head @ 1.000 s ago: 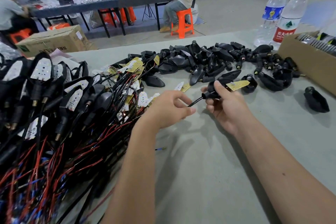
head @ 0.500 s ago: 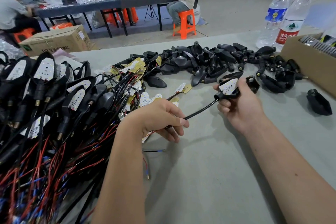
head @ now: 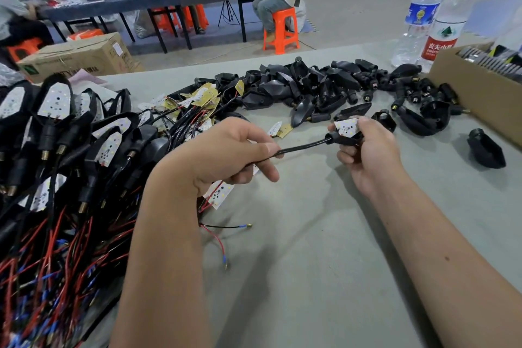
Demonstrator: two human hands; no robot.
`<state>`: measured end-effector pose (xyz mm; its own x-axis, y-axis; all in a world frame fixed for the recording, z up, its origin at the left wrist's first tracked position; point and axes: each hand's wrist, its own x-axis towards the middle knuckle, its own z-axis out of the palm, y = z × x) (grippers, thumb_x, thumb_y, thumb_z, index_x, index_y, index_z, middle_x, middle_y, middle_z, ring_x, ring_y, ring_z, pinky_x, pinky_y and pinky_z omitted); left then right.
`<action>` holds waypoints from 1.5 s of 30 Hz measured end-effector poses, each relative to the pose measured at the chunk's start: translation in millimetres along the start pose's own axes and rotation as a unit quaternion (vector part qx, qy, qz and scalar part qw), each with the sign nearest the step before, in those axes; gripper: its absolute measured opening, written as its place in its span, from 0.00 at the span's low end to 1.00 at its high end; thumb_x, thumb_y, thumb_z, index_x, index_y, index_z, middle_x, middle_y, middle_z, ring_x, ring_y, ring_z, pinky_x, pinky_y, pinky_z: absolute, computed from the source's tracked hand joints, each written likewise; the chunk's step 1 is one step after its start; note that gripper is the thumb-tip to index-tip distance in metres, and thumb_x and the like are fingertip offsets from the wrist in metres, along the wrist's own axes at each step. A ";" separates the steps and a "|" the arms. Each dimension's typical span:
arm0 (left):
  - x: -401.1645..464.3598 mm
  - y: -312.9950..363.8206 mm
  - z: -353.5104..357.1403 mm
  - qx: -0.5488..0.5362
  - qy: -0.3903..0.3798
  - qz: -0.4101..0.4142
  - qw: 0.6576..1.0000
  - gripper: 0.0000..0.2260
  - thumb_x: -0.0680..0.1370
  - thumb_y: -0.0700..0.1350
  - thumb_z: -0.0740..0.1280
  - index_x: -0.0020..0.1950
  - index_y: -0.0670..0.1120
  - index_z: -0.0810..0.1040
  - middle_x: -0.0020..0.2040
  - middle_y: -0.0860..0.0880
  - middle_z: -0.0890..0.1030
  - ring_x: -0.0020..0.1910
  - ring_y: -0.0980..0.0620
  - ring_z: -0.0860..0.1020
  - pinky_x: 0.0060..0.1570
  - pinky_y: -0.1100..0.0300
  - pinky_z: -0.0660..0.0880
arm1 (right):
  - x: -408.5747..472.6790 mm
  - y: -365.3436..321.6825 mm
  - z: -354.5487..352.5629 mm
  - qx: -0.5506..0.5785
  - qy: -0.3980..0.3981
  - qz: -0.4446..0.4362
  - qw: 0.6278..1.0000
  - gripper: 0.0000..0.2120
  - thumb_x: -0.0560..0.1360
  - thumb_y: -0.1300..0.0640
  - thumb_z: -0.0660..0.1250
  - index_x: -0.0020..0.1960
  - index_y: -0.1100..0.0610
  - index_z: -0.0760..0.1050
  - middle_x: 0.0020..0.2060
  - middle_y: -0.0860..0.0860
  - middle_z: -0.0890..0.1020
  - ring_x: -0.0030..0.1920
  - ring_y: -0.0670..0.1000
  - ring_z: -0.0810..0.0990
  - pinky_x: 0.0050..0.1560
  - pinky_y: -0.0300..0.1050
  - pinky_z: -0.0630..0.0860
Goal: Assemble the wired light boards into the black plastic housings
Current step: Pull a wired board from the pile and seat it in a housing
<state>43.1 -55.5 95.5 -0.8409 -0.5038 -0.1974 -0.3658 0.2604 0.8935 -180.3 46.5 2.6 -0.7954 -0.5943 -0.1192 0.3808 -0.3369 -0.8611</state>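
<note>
My right hand [head: 367, 150] grips a black housing [head: 346, 138] with its light board [head: 347, 127]; left hand [head: 226, 155] pinches its black cable [head: 299, 147]. Bare grey table [head: 324, 248] lies below them, between the wired pile [head: 56, 178] and cardboard box [head: 480, 102]. Empty housings [head: 310, 90] lie behind.

The right hand [head: 367, 147] covers most of the black housing [head: 348, 139] under its light board [head: 347, 127]; the cardboard box [head: 477, 99] at the desk's [head: 324, 248] far right corner runs off frame, contents indistinct.
</note>
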 end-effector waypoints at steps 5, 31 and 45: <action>-2.9 12.5 -0.6 -0.020 -0.017 0.051 0.998 0.05 0.81 0.41 0.68 0.54 0.43 0.83 0.41 0.42 0.86 0.22 0.53 0.68 0.25 0.65 0.59 | -0.1 -3.4 -1.7 0.046 0.011 -0.003 0.999 0.12 0.81 0.66 0.54 0.50 0.57 0.75 0.36 0.60 0.81 0.25 0.50 0.66 0.25 0.38 0.62; 15.8 -23.8 2.7 -0.248 0.093 0.187 0.946 0.12 0.77 0.41 0.70 0.61 0.45 0.79 0.57 0.41 0.85 0.30 0.54 0.74 0.27 0.66 0.68 | 4.1 -4.8 -4.2 0.031 0.183 -0.048 0.981 0.11 0.85 0.64 0.57 0.49 0.53 0.74 0.43 0.56 0.80 0.29 0.50 0.73 0.28 0.41 0.74; 2.0 -43.7 -15.8 -0.576 0.101 0.266 0.766 0.18 0.77 0.40 0.72 0.65 0.36 0.77 0.69 0.34 0.76 0.42 0.53 0.78 0.41 0.68 0.76 | 3.9 -4.7 -16.0 -0.193 0.066 -0.107 0.973 0.05 0.75 0.64 0.76 0.43 0.56 0.81 0.30 0.50 0.85 0.26 0.47 0.79 0.28 0.38 0.74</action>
<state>63.7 -80.9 62.4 -0.6265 -0.7269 0.2813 0.7010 -0.3678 0.6111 -192.8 57.5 -1.8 -0.9001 -0.4336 0.0421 0.0148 -0.1270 -0.9918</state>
